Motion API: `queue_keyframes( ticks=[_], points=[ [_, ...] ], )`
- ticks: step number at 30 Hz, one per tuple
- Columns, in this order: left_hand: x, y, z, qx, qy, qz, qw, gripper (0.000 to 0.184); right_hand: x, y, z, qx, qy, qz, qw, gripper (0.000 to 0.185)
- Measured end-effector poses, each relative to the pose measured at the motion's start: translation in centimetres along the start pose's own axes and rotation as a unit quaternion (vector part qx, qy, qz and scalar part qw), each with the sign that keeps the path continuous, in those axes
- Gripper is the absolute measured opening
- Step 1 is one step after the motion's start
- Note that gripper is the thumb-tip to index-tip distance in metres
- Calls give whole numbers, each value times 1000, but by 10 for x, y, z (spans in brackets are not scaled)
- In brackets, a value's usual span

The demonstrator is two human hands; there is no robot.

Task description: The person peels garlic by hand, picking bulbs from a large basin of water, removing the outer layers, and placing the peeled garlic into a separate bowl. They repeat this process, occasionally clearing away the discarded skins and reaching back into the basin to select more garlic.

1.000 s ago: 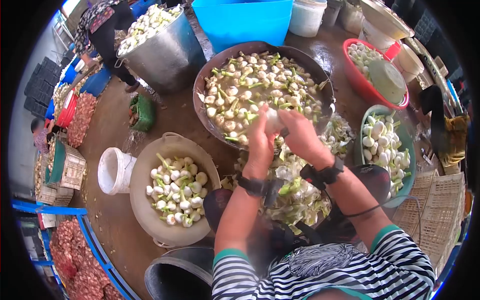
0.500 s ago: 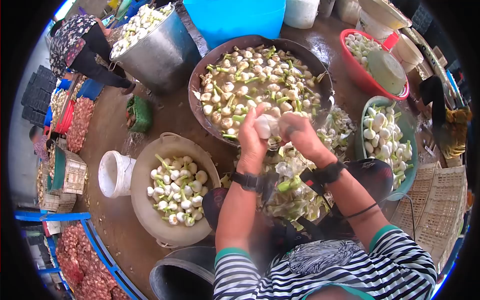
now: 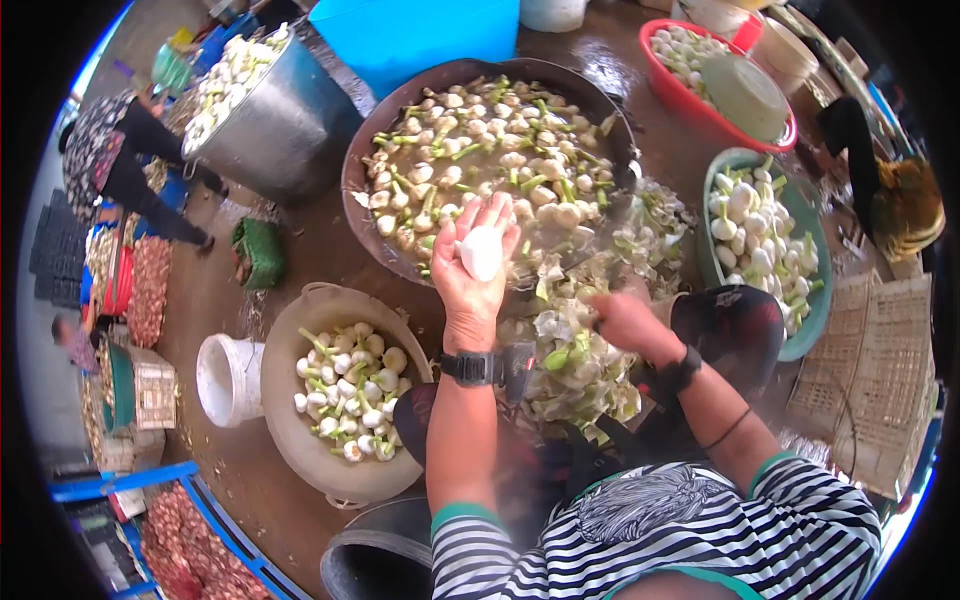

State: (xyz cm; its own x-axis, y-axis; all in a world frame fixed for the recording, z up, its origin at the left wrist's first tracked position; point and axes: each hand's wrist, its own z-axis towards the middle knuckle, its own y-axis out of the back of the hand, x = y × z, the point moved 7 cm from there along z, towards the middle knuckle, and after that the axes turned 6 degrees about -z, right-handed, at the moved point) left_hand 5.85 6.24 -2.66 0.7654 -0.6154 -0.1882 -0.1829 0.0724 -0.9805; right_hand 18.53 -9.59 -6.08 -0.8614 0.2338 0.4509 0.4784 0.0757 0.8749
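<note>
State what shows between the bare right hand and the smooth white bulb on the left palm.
In the head view, from bulb to right hand: part of the left hand, then pale, papery peelings.

from afar i am viewing a smooth, matt bulb (image 3: 482, 254), papery peelings (image 3: 580, 385), a dully shining metal pot (image 3: 285, 135), a smooth plastic tub (image 3: 420, 42) and rough-looking baskets (image 3: 875, 370).

Head-worn fisheye, facing forward-down, above hands (image 3: 463, 292)
</note>
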Motion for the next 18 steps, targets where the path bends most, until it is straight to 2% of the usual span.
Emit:
queue_keyframes(
  ticks=[1, 2, 3, 5, 8, 9, 12, 14, 16, 18],
  points=[
    [3, 5, -2, -46, -3, 54, 997, 46, 14, 19, 11, -11, 16, 145, 989, 28],
    [6, 13, -4, -91, -2, 87, 992, 43, 18, 31, 23, -58, 40, 225, 972, 31],
    [9, 24, -5, -133, -3, 120, 984, 40, 23, 43, 35, -99, 39, 244, 964, 29],
    [8, 48, -10, -206, -14, 189, 960, 28, 14, 44, 70, -146, 102, 142, 974, 28],
    [10, 44, -16, -214, -18, 234, 948, 27, -17, 25, 125, -86, 72, 74, 991, 28],
    [9, 37, -17, -196, -33, 230, 953, 24, -21, 26, 135, -55, -20, 25, 998, 25],
    [7, 16, -21, -207, -71, 286, 933, 23, -45, 19, 171, -124, -19, 101, 987, 22],
    [6, 13, -20, -229, -73, 295, 925, 24, -43, 31, 193, -29, -79, 15, 996, 31],
    [2, 12, -16, -237, -67, 313, 917, 24, -58, 33, 223, -159, -11, 27, 987, 36],
    [1, 8, -11, -239, -64, 315, 916, 25, -62, 11, 255, -143, 68, -14, 987, 40]
  ],
)
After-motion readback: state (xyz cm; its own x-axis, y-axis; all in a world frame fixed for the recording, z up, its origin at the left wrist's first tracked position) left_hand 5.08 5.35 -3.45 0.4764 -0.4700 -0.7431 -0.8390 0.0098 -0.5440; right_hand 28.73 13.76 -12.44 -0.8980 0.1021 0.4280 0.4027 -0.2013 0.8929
